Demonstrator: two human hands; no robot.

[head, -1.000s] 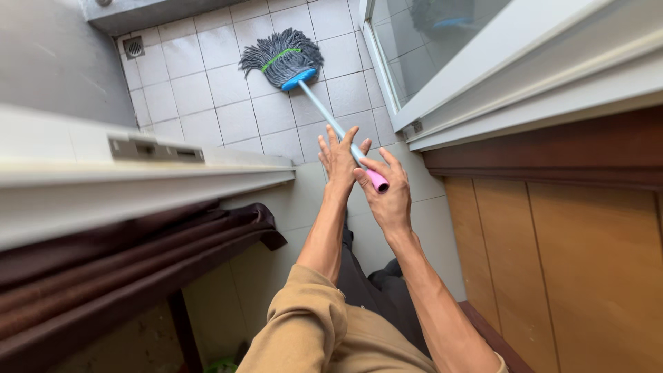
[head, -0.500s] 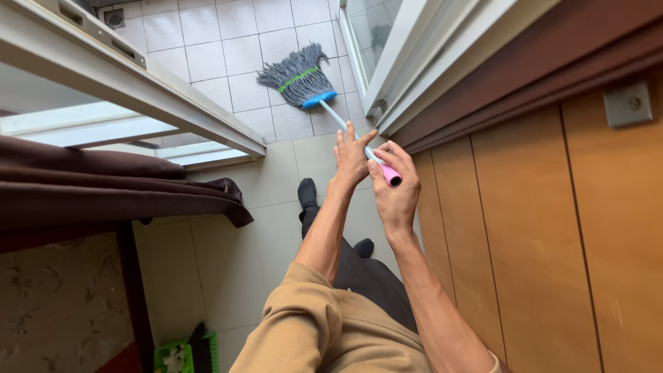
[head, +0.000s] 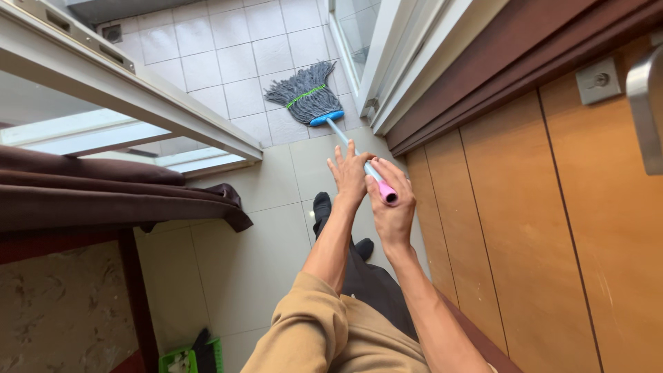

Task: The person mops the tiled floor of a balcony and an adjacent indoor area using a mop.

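At the far left I saw a dark brown curtain (head: 117, 197) bunched under a white window frame (head: 138, 97), and low in the corner a green basket (head: 185, 354) on the floor. Moving right, the pale tiled floor (head: 235, 262) ran up to a band of smaller white tiles (head: 228, 48), where the grey string mop head (head: 304, 93) with its green band lay spread on the tiles, close to the foot of the glass door (head: 359, 34). From its blue collar the light blue mop handle (head: 349, 145) slanted up toward me. My left hand (head: 350, 176) was laid flat against the handle, fingers straight and apart, not wrapped. Just beside it, my right hand (head: 392, 200) had its fingers clamped round the pink grip (head: 387, 193) at the handle's top end. Below the hands a dark sock (head: 322, 204) showed on the floor. To the right stood the wooden door panels (head: 552, 228), with a metal lever handle (head: 649, 110) at the edge.
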